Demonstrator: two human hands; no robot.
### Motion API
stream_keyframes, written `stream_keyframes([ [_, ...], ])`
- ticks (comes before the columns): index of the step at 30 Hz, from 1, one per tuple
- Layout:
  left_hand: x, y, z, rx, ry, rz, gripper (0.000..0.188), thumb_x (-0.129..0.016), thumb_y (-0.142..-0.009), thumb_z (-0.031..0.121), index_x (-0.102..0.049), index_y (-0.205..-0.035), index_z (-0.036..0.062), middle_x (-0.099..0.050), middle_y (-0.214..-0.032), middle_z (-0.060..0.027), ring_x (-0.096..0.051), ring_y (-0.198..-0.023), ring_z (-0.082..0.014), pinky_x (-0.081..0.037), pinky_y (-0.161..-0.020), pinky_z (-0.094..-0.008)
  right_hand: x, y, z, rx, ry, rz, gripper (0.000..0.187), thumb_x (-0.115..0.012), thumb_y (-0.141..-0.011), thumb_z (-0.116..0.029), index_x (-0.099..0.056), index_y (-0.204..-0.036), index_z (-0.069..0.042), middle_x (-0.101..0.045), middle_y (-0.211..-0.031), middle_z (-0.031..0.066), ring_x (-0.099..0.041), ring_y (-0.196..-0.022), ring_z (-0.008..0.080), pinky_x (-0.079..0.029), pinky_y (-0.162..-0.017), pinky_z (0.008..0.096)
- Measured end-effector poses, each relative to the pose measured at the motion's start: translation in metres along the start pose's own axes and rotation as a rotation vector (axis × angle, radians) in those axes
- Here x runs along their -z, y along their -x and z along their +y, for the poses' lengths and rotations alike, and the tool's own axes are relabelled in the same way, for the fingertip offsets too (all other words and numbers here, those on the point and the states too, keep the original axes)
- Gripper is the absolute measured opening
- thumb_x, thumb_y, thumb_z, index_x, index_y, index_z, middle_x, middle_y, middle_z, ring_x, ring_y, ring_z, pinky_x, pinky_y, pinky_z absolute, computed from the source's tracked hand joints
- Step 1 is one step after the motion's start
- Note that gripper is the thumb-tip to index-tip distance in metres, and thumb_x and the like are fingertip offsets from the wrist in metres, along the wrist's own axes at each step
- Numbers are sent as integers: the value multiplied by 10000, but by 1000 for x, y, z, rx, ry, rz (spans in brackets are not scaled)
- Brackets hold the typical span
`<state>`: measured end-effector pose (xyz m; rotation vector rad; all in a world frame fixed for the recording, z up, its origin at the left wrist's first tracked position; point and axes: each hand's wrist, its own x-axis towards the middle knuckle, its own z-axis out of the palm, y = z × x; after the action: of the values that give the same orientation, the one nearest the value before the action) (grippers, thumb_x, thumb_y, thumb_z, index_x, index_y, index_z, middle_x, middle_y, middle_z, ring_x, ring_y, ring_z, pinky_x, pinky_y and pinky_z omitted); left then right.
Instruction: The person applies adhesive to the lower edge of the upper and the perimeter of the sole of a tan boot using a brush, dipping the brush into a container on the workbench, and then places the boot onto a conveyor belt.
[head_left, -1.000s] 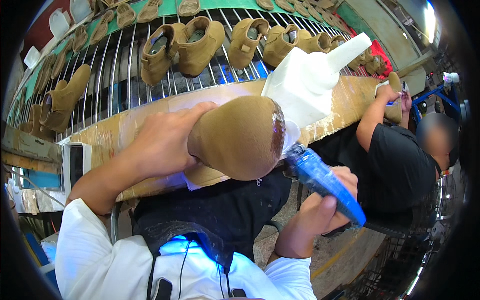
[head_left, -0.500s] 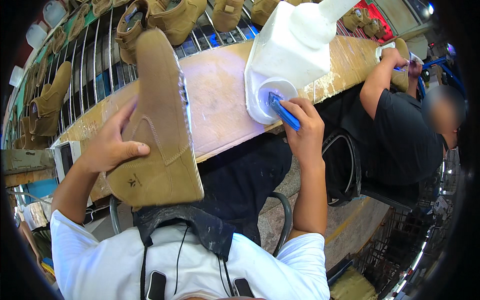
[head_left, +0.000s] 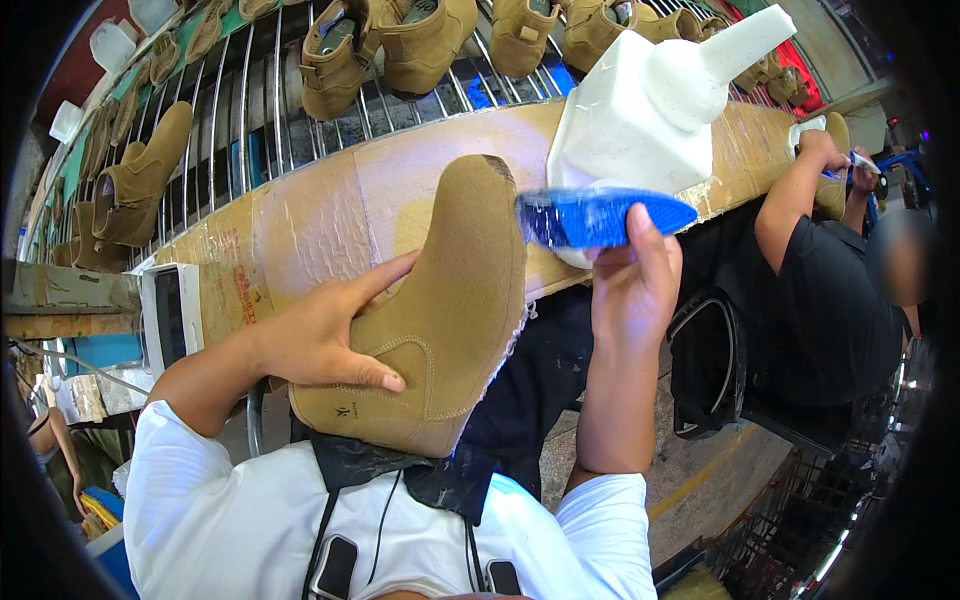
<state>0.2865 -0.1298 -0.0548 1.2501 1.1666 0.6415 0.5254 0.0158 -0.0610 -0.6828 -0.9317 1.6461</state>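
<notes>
A tan suede boot upper (head_left: 455,270) is in my left hand (head_left: 315,335), whose fingers wrap behind it while the thumb presses on its side. Toe upward, it leans over my lap, and its raw lower edge faces right. My right hand (head_left: 640,285) pinches a blue-handled brush (head_left: 610,218) between thumb and fingers. The brush's dark, wet-looking end is at the boot's edge near the toe; I cannot tell whether they touch. Just behind the brush stands a white plastic jug (head_left: 630,115) with a long spout, its lower opening mostly covered by my hand and the brush.
A cardboard-covered bench (head_left: 340,200) with dried white smears curves across in front of me. Beyond it, several tan boots (head_left: 430,45) rest on a metal bar rack (head_left: 240,120). At the right a co-worker in a dark shirt (head_left: 830,290) sits handling another tan boot.
My right hand has drawn the brush out of the jug's opening and over to the boot's edge. The boot has tilted to the right and come lower. The whole view has shifted a little.
</notes>
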Motion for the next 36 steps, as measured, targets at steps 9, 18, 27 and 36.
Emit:
stream_keyframes([
  [9, -1, 7, -4, -66, -82, 24, 1075, -832, -670, 303, -158, -1470, 56, -606, -1155, -196, -603, -1070, -270, -446, -926, -349, -13, 18, -13, 210, 107, -8, 158, -597, -832, -78, -582, -936, 40, -609, -858, 115, -576, -735, 157, -459, -657, 283],
  [18, 0, 4, 4, -81, 196, 85, 1071, -846, -662, 243, -170, -1452, -16, -436, -1354, -159, -459, -1227, -215, -364, -1027, -346, -12, 58, -16, 384, 309, -49, 269, -605, -814, -162, -542, -945, 65, -541, -867, 133, -508, -807, 185, -431, -761, 297],
  [27, -4, -3, 15, -159, 390, 151, 1065, -851, -643, 205, -190, -1440, -43, -403, -1380, -152, -416, -1269, -216, -336, -1057, -345, -14, 80, -15, 456, 496, -37, 355, -609, -814, -312, -558, -861, 36, -551, -838, 124, -485, -754, 185, -412, -661, 287],
  [36, -9, -9, 24, -180, 524, 232, 1042, -837, -618, 234, -237, -1420, -54, -422, -1363, -149, -437, -1255, -217, -331, -1058, -334, -11, 97, -15, 512, 624, -68, 391, -637, -817, -412, -588, -827, -25, -574, -793, 86, -501, -680, 160, -383, -610, 270],
])
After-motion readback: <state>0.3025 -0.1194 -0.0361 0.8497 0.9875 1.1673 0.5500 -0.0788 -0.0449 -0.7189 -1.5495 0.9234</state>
